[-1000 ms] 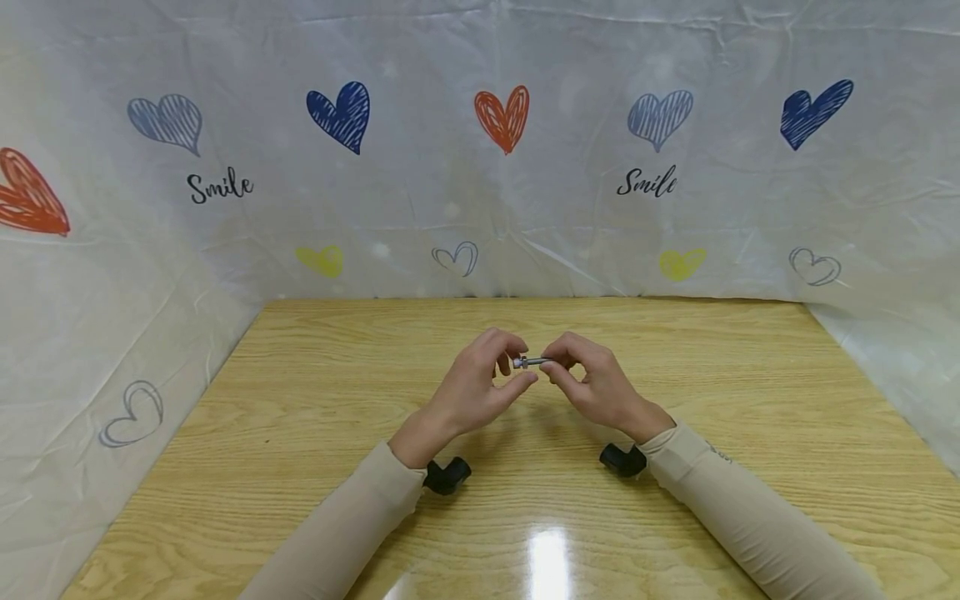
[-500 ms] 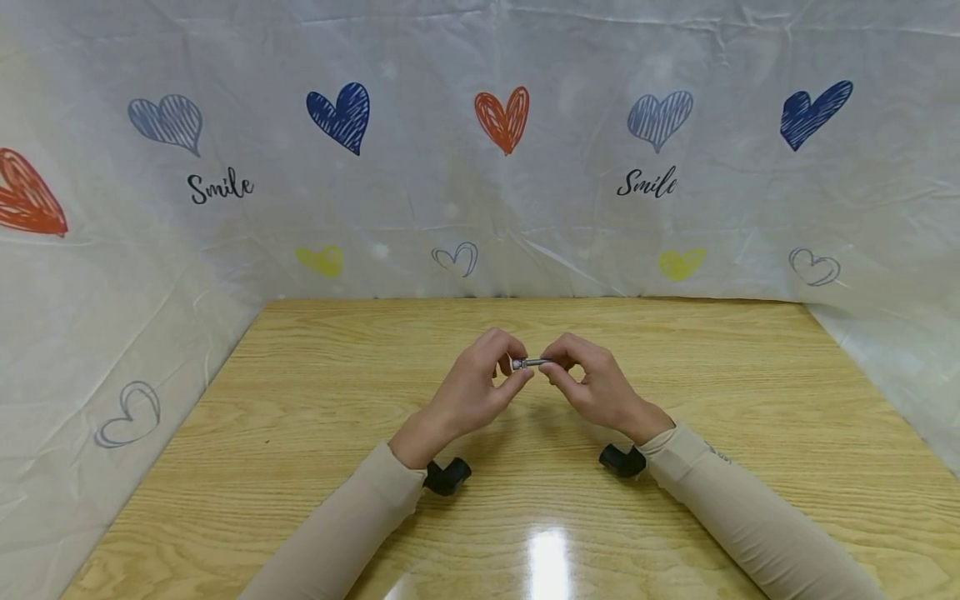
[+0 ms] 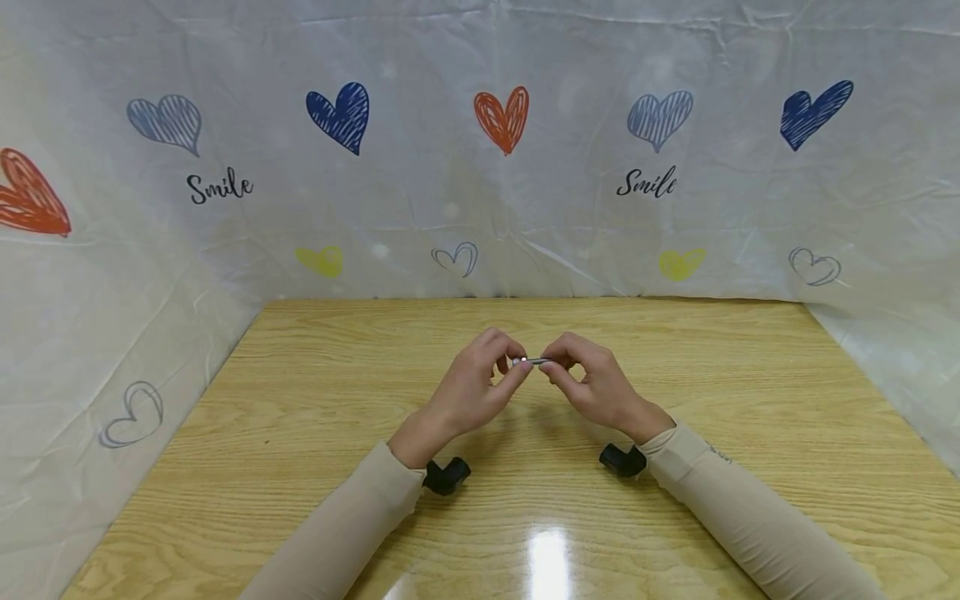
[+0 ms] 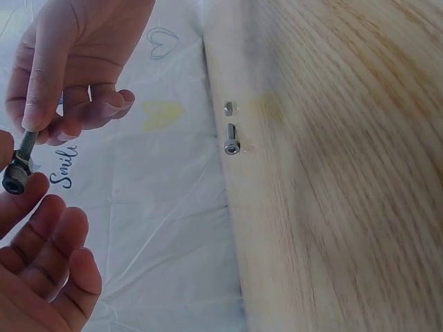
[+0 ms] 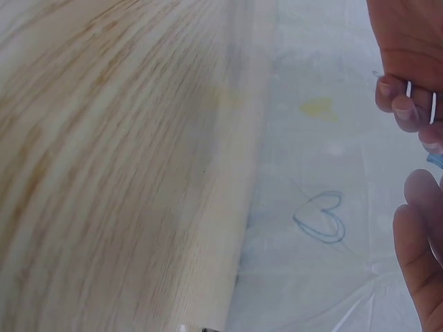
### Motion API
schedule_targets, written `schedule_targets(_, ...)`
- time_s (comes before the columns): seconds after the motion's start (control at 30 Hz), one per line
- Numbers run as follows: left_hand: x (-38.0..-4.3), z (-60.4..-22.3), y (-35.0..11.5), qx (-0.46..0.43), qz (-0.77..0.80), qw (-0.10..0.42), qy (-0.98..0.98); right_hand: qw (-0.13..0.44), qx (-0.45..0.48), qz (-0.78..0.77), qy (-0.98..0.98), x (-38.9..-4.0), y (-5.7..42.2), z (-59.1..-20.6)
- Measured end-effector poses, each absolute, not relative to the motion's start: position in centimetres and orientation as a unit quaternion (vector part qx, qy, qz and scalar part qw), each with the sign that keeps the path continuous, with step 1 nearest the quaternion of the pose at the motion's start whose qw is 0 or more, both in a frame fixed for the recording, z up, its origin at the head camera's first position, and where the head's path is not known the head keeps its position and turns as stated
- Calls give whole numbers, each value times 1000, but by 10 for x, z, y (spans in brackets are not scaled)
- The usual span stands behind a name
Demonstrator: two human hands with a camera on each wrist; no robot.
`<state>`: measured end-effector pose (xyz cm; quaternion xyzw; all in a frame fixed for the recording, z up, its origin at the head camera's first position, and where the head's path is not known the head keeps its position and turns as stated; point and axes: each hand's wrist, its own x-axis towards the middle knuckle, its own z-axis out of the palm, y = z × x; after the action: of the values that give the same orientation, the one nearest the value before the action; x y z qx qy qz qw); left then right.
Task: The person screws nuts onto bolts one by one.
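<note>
1. Head view, nearest: the left sleeve point(image 3: 337, 525) and right sleeve point(image 3: 750, 512) reach in; a black device point(image 3: 447, 476) shows beside the left wrist, a second black device point(image 3: 622, 459) by the right.
2. The left hand point(image 3: 474, 385) is nearly closed at thumb and forefinger, pinching a nut point(image 4: 25, 163) on the bolt beside its head; the remaining fingers curl loosely.
3. The right hand point(image 3: 597, 385) is likewise nearly closed, thumb and forefinger gripping the shank's far end.
4. The bolt point(image 4: 28, 144) lies between both hands, roughly level, above the wooden table point(image 3: 337, 350).
5. Left wrist view: a loose bolt point(image 4: 232, 144) and a loose nut point(image 4: 229, 108) rest on the table, near each other but apart.
6. Farthest: a white sheet point(image 3: 420, 192) printed with hearts and "Smile".
</note>
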<state>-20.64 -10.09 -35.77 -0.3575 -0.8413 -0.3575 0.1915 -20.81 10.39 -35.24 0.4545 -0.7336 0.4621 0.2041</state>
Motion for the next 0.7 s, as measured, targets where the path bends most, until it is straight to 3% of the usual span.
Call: schedule_targets(0.7,-208,-357,-102,-377,-340,211,-835,204,455,462,-734,-209,103,-355)
